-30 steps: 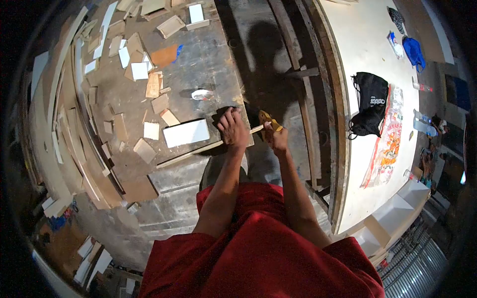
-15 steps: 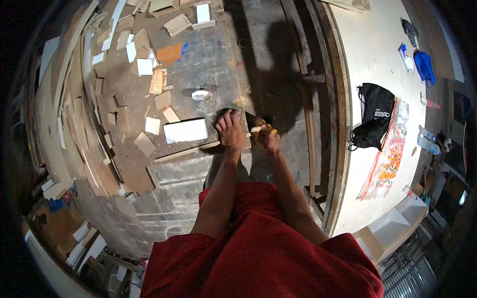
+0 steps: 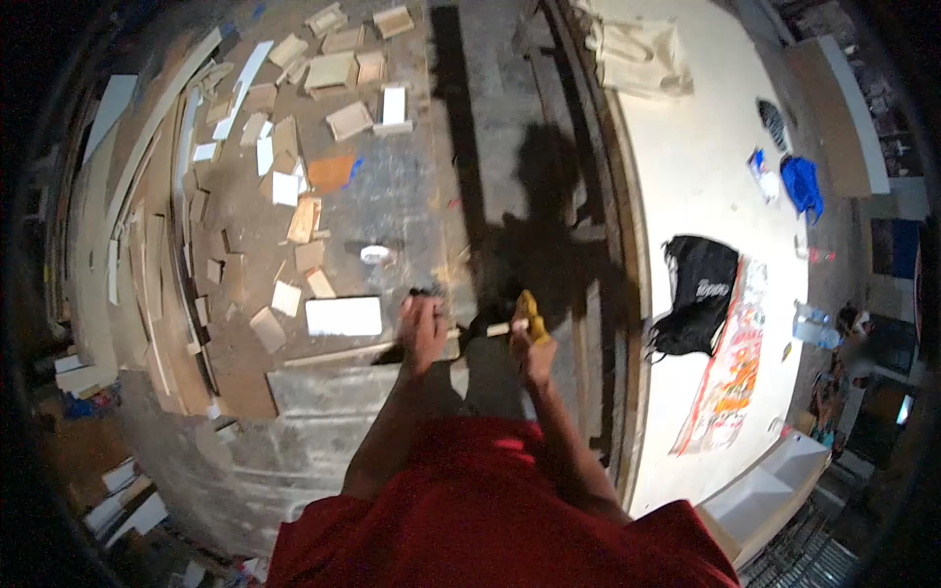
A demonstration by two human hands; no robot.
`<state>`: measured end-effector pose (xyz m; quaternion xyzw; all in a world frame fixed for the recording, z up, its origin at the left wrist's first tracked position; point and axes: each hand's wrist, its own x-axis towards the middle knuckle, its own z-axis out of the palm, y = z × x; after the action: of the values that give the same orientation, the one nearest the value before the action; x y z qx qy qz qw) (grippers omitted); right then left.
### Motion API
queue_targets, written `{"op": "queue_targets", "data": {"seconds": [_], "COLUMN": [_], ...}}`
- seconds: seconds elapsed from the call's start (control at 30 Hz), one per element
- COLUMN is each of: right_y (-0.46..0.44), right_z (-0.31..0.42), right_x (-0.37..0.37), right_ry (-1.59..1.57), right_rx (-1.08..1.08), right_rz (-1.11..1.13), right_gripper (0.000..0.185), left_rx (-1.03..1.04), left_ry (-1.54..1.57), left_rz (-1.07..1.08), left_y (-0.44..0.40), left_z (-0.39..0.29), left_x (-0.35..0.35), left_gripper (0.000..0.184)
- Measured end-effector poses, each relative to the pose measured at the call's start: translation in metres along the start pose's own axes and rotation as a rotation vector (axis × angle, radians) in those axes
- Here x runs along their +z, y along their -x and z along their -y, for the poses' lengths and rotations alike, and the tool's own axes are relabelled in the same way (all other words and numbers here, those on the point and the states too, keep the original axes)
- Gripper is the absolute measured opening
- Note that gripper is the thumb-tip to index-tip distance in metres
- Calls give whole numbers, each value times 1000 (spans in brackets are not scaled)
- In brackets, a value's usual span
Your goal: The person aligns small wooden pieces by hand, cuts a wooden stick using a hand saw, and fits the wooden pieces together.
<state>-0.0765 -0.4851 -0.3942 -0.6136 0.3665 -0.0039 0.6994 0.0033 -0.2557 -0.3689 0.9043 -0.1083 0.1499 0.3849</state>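
My left hand (image 3: 421, 331) is closed over a long thin wooden strip (image 3: 328, 356) at the workbench's near edge, its fingers bent. To the right, past the bench corner, my right hand (image 3: 533, 359) is wrapped round a yellow tool (image 3: 530, 316). A short pale piece of wood (image 3: 498, 329) sticks out from that hand toward the left one, with a gap between it and the strip. Any blade on the tool is lost in the dark shadow. A white rectangular block (image 3: 343, 317) lies just left of my left hand.
Wooden offcuts and small boxes (image 3: 331, 72) are scattered over the bench (image 3: 402, 211). Long boards (image 3: 157, 294) run along the left. On the right, a pale table (image 3: 676, 167) bears a black drawstring bag (image 3: 704, 284), a printed plastic sack (image 3: 735, 363) and a cloth bag (image 3: 642, 61).
The view has shifted, so the bench and both hands appear lower. My right hand is farther from my left, and the short piece of wood now shows apart from the strip.
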Motion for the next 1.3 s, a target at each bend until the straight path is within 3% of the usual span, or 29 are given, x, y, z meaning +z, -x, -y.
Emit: {"op": "queue_targets", "data": {"seconds": [0.03, 0.13, 0.2, 0.23, 0.33, 0.5, 0.57, 0.67, 0.77, 0.8, 0.83, 0.87, 0.9, 0.93, 0.97, 1.0, 1.07, 1.13, 1.17, 1.2, 1.23, 1.3], "right_y": [10, 21, 27, 25, 11, 0, 3, -3, 4, 22, 29, 28, 29, 52, 54, 62, 103, 167, 175, 188, 200, 221], "right_z": [26, 61, 81, 88, 77, 94, 107, 102, 105, 126, 134, 136, 138, 169, 166, 176, 211, 258, 255, 260, 265, 267], "right_x": [8, 1, -1, -1, -18, -32, -29, -44, -59, -48, -46, -47, -45, -36, -38, -29, 2, 58, 52, 74, 96, 124], "right_ry": [3, -13, -11, -9, 2, -24, -70, -61, 18, -53, -79, -52, -21, 298, 314, 326, 352, 335, 502, 469, 436, 407], "right_rx": [33, 70, 24, -24, 15, 35, 37, -139, -274, -300, -347, -457, -569, -587, -634, -726, -823, -811, -752, -916, -1082, -1008], "right_rz": [-21, 79, 94, 91, 73, 39, 93, -49, -109, -127, -137, -169, -202, -350, -363, -381, -402, -410, -372, -359, -339, -339], "right_gripper": [19, 19, 18, 18, 16, 19, 20, 21, 21, 18, 21, 23, 25, 26, 26, 26, 25, 22, 12, 11, 10, 14], "left_rx": [-56, -58, 124, 88, 89, 162, 83, 65, 26, -80, -186, -136, -405, -457, -459, -227, -466, -497, -528, -485, -487, -534], "left_ry": [7, -57, -142, -219, -306, -500, -369, -90, -226, -254, -279, -280, -8, 114, 34, 378, 7, -61, -140, -300, -279, -222], "left_rz": [164, 249, 352, 420, 275, 302, 320, 217, 133, 102, 73, -103, -153, -338, -317, -543, -482, -477, -472, -364, -364, -284], "left_y": [3, 9, 16, 31, 68, 61, 44, 27, 26, 25, 22, 29, 49, 44, 51, 49, 41, 41, 39, 44, 45, 54], "left_z": [8, -11, -10, 2, 24, 23, -2, -36, -23, -13, 3, 42, 103, 120, 161, 198, 228, 270, 293, 322, 347, 386], "left_x": [-5, -31, -50, -49, -42, -45, -74, -126, -186, -212, -240, -260, -280, -315, -357, -388, -461, -497, -514, -528, -533, -540], "left_gripper": [12, 20, 31, 37, 35, 17, 18, 17, 17, 17, 17, 18, 22, 23, 24, 24, 19, 17, 17, 19, 19, 19]}}
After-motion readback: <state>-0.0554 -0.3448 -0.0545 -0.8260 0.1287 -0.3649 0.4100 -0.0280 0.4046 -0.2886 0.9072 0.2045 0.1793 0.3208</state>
